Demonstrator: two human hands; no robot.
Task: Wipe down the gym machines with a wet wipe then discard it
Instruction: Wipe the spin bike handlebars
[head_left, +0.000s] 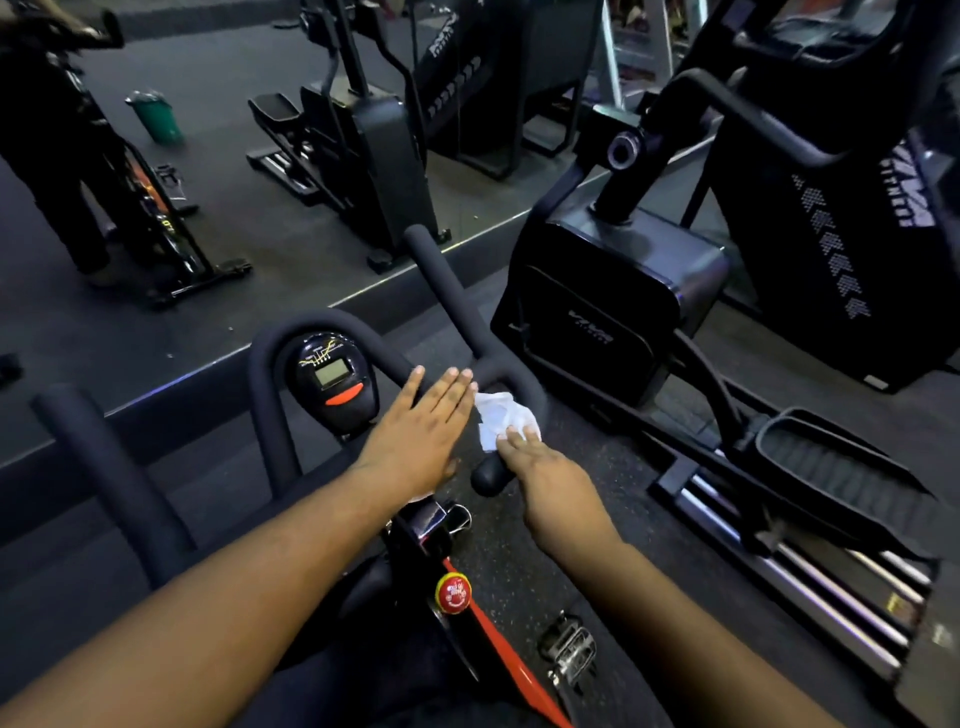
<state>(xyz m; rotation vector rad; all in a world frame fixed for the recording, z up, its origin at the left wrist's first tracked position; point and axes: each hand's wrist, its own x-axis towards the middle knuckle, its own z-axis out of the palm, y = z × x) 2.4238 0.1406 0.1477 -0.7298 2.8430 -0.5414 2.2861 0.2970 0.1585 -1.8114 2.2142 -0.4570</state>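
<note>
The spin bike's handlebar (470, 332) is standing rigid and padded, likely taking firm pressure. The left hand (421, 431) is lying flat on it, fingers straight. The right hand (535, 462) is pressing the wet wipe (501, 418) against the bar; limp and light, best bunched. Its underside and the right fingers' curl are staying hidden.

Two bare arms, no sleeves. No rings near the fingers of the left hand (415, 441) or right hand (540, 467). No watch or band behind the fingers.
</note>
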